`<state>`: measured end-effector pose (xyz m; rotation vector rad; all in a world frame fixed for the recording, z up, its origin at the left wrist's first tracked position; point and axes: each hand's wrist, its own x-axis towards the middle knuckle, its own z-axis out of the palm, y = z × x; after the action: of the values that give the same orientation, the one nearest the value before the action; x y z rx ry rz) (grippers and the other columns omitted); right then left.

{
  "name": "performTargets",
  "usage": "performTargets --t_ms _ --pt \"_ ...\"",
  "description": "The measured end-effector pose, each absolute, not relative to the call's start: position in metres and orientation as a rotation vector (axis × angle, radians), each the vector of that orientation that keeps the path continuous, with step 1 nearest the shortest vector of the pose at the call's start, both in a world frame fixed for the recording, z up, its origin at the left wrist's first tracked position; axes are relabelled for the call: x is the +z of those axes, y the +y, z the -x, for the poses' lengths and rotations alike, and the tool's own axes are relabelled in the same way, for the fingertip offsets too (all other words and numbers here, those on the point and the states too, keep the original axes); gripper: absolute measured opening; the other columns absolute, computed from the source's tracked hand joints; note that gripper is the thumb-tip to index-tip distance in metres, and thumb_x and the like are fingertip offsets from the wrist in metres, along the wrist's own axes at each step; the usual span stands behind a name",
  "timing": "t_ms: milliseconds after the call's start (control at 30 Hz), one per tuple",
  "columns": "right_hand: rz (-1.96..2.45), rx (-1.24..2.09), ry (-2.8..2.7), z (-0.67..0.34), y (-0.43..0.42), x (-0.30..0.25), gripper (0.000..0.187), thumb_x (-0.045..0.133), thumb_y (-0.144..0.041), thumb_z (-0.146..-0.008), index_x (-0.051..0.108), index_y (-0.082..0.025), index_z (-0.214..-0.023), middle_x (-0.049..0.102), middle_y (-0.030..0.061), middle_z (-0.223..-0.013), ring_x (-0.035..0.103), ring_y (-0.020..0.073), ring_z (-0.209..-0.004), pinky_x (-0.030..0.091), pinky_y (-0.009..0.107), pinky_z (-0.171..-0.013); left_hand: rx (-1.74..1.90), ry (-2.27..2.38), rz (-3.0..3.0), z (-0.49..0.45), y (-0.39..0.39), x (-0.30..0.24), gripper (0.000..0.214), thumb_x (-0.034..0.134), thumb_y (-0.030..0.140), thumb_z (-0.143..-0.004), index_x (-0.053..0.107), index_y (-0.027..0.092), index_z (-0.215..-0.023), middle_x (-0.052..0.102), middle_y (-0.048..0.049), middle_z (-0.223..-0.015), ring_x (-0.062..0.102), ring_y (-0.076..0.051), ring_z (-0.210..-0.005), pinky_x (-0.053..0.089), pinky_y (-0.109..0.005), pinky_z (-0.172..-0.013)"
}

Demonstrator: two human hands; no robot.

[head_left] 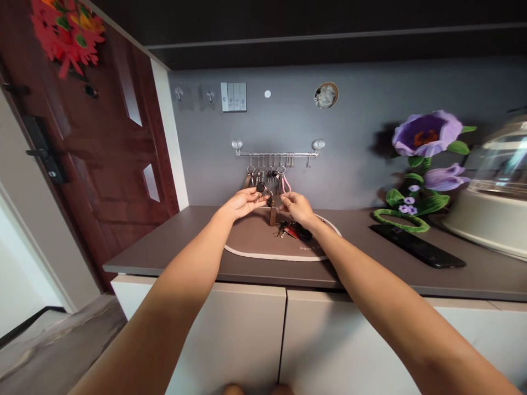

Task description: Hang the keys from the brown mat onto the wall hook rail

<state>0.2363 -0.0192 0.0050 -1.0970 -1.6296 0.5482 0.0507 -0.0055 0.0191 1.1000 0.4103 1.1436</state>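
Note:
My left hand (244,203) is closed on a bunch of keys, with a round black fob (261,187) at its fingertips. Below the bunch hangs a brown strap (273,216). Close by on the right, my right hand (298,208) is pinched, its fingertips near the bunch; what they hold is too small to make out. Behind both hands, more keys (272,176) and a pink loop (286,184) hang from a hook rail (280,154) on the wall. Under my right hand, loose keys (281,229) and a red card (290,231) lie on a brown mat (251,246).
Purple artificial flowers (428,134) stand at the right, by a long black object (418,247) and a white-based appliance (489,203). A dark shelf (329,33) overhangs the counter (164,247). A reddish-brown door (107,137) is at the left.

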Motion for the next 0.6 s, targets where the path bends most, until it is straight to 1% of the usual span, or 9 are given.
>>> performTargets --t_ms 133,267,367,467,600 --pt "1.021 0.734 -1.550 -0.2330 -0.0180 0.0041 0.011 0.049 -0.025 -0.078 0.056 -0.017 -0.083 0.059 -0.0006 -0.061 0.055 0.0095 -0.056 0.045 0.024 -0.059 1.189 0.368 -1.052 -0.0500 -0.0061 0.0207 0.024 0.035 -0.005 -0.076 0.047 0.011 -0.088 0.053 -0.0023 -0.069 0.060 -0.018 -0.093 0.036 -0.044 -0.099" --pt "0.946 0.835 -1.499 -0.2314 -0.0207 0.0073 0.010 0.051 -0.022 -0.076 0.055 -0.018 -0.085 0.060 0.0013 -0.071 0.057 0.0102 -0.065 0.046 0.025 -0.063 1.250 0.320 -1.011 -0.0502 -0.0076 0.0231 0.024 0.037 -0.005 -0.075 0.048 0.011 -0.089 0.054 -0.0036 -0.071 0.059 -0.020 -0.096 0.037 -0.046 -0.098" --pt "0.901 0.777 -1.537 -0.2320 -0.0213 0.0087 0.015 0.055 -0.026 -0.073 0.057 -0.019 -0.087 0.061 0.0024 -0.079 0.056 0.0112 -0.071 0.046 0.027 -0.066 1.281 0.302 -0.995 -0.0514 -0.0102 0.0252 0.024 0.038 -0.005 -0.074 0.048 0.011 -0.088 0.055 -0.0039 -0.072 0.059 -0.021 -0.096 0.038 -0.046 -0.097" --pt "0.858 0.653 -1.599 -0.2322 -0.0223 0.0099 0.021 0.057 -0.031 -0.072 0.059 -0.019 -0.089 0.062 0.0031 -0.086 0.055 0.0127 -0.077 0.045 0.030 -0.074 1.254 0.289 -1.017 -0.0524 -0.0128 0.0263 0.022 0.039 -0.004 -0.075 0.050 0.011 -0.087 0.056 -0.0046 -0.073 0.058 -0.020 -0.098 0.037 -0.045 -0.098" --pt "0.807 0.585 -1.635 -0.2302 -0.0266 0.0128 0.023 0.055 -0.033 -0.073 0.059 -0.019 -0.090 0.063 0.0030 -0.089 0.056 0.0135 -0.083 0.041 0.031 -0.083 1.200 0.266 -1.077 -0.0528 -0.0128 0.0251 0.020 0.040 -0.003 -0.076 0.053 0.011 -0.084 0.059 -0.0050 -0.075 0.058 -0.018 -0.098 0.034 -0.045 -0.100"
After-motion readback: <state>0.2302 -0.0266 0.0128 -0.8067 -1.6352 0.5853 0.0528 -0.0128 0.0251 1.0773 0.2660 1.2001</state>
